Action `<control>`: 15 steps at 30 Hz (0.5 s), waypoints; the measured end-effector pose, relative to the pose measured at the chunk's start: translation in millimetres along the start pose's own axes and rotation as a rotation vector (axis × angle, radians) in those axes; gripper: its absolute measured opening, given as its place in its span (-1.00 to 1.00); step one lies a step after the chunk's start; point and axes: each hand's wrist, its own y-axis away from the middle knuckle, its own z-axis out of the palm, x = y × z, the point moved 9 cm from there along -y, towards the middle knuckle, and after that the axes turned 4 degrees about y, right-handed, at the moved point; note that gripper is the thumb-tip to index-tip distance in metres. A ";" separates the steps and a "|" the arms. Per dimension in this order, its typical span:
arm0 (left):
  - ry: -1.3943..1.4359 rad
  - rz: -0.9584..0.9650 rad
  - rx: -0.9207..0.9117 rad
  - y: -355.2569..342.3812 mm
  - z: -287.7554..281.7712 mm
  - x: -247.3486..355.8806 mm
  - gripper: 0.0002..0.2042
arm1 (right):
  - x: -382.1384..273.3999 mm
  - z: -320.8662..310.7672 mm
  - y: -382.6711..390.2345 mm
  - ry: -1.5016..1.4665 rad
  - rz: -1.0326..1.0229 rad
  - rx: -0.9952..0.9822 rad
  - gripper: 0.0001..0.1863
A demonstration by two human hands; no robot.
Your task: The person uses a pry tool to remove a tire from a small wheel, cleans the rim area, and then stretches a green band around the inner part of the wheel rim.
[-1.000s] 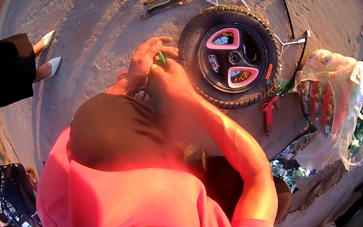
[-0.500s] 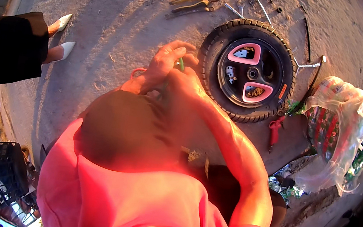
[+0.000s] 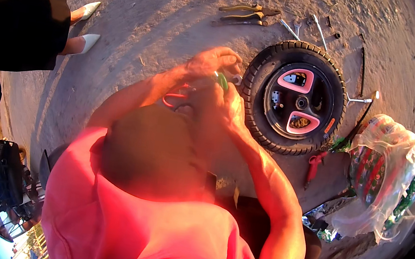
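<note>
My left hand reaches in from the left with its fingers bent and close together, just above my right hand. What its fingertips hold, if anything, is hidden. My right hand is closed around a small green object, whose kind I cannot make out. A pale, shiny bit shows between the two hands, too small to name. Right of the hands lies a wheel with a black treaded tire and a black rim with pink-edged openings. Under my left wrist is a red loop, perhaps of hose or cord.
Pliers with yellow-black handles, wrenches and a long dark bar lie beyond the wheel. A red tool and a plastic-wrapped bundle are at right. A person in white shoes stands at left, above a black crate.
The view has shifted, so the wheel and tools sit lower and farther right. My hands stay together near the tire, and more of the green object shows.
</note>
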 end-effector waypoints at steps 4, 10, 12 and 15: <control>-0.959 0.215 0.554 -17.8 -97.9 43.5 -0.52 | 5.5 0.8 -1.3 -0.044 0.014 -0.043 -0.43; -1.236 0.261 0.653 -47.2 -126.3 37.5 -0.52 | 2.0 11.9 -8.1 -0.335 0.083 -0.082 -0.24; -1.171 0.223 0.629 -56.0 -127.1 35.5 -0.53 | -2.4 10.8 -7.1 -0.438 0.172 -0.129 -0.24; -1.129 0.185 0.626 -59.7 -129.6 35.2 -0.58 | -4.1 11.5 -4.5 -0.546 0.300 -0.197 -0.35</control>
